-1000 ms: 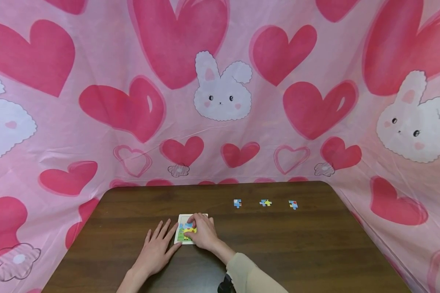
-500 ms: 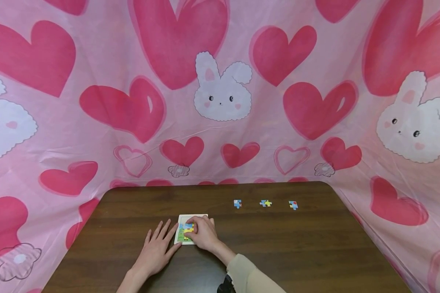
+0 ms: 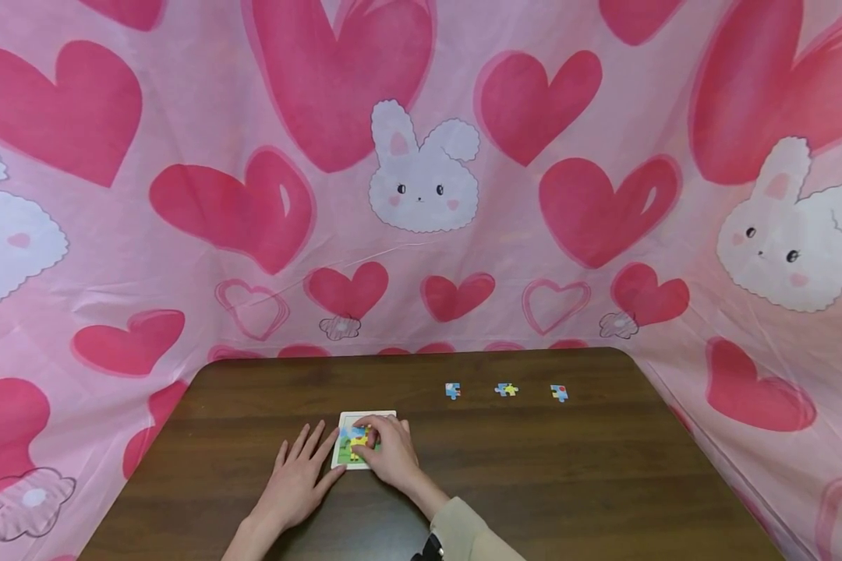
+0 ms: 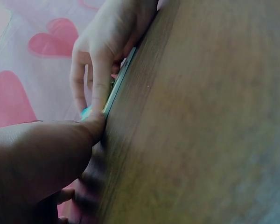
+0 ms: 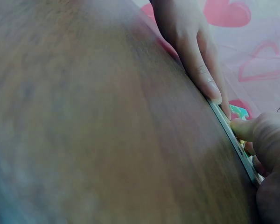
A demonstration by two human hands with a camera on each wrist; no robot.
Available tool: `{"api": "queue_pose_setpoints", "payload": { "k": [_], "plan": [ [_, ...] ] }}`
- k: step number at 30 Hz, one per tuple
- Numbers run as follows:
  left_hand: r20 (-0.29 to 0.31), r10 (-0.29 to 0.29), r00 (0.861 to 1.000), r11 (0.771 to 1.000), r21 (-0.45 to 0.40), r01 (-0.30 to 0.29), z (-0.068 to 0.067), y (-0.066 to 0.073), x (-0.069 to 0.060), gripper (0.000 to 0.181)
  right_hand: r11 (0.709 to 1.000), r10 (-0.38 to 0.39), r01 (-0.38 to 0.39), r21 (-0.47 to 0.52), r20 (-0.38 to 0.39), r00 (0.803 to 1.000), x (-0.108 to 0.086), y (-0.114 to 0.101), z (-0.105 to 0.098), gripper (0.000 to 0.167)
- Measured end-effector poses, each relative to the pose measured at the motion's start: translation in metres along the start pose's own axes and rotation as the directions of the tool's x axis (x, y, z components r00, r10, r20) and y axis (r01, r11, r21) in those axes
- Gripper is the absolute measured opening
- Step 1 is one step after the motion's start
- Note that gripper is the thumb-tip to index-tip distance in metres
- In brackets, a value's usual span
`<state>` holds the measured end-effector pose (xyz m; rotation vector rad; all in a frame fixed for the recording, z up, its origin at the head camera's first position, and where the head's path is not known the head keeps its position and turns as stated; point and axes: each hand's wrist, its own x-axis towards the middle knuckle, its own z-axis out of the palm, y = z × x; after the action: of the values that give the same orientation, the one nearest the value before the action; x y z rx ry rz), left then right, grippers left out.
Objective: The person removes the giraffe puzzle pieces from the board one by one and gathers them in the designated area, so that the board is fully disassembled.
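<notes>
A small jigsaw puzzle board (image 3: 344,458) with a pale frame lies on the table, its picture green, blue and yellow. My left hand (image 3: 294,477) lies with spread, straight fingers along the board's left side, the thumb at its near left corner. Over the board's right part, my right hand (image 3: 390,453) pinches a yellow and blue puzzle piece (image 3: 359,441) between thumb and fingers. A teal-coloured edge (image 5: 239,111) stands a little above the board in the right wrist view. My right hand hides much of the board's right side.
Three loose puzzle pieces lie in a row toward the far edge: a blue one (image 3: 452,390), a blue and yellow one (image 3: 507,389) and a blue one with red (image 3: 559,393). A pink cloth (image 3: 421,257) with hearts and rabbits hangs around the brown table (image 3: 568,483).
My right hand has shifted slightly left over the board with its thumb and fingers still pinched. The left hand and the three loose pieces keep their places; the whole view drifts slightly.
</notes>
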<state>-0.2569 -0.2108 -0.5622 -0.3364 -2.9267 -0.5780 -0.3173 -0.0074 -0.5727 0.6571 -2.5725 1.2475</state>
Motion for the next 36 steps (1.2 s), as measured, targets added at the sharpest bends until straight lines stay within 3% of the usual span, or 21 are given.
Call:
{"api": "queue_pose_setpoints", "payload": {
  "k": [3,9,17,25,33,36],
  "plan": [
    [0.018,-0.010,1.000,1.000,0.004,0.010,-0.001,0.001,0.000,0.071,0.999,-0.030,0.029,-0.026,-0.016,0.999,-0.001,0.001,0.001,0.030],
    [-0.026,0.016,1.000,1.000,-0.007,-0.016,0.001,-0.002,-0.003,0.071,0.991,-0.091,0.087,-0.102,-0.044,0.995,-0.003,0.001,0.004,0.027],
    [-0.048,0.030,0.998,0.999,-0.012,-0.031,0.005,-0.002,-0.003,0.072,0.963,-0.088,0.093,-0.252,0.031,0.996,-0.001,0.000,0.003,0.030],
    [0.062,-0.030,0.998,0.999,0.021,0.029,-0.007,0.006,-0.001,0.070,0.988,-0.063,0.065,-0.141,0.021,0.998,0.000,0.000,0.002,0.026],
    [-0.003,0.004,1.000,1.000,-0.005,-0.004,-0.002,0.002,-0.001,0.071,0.993,-0.074,0.073,-0.096,-0.010,0.997,-0.002,0.000,0.003,0.025],
    [0.013,-0.003,1.000,1.000,-0.007,0.003,-0.002,0.003,0.000,0.071,0.997,-0.062,0.061,-0.049,-0.017,0.998,-0.003,0.000,0.001,0.026]
  ]
}}
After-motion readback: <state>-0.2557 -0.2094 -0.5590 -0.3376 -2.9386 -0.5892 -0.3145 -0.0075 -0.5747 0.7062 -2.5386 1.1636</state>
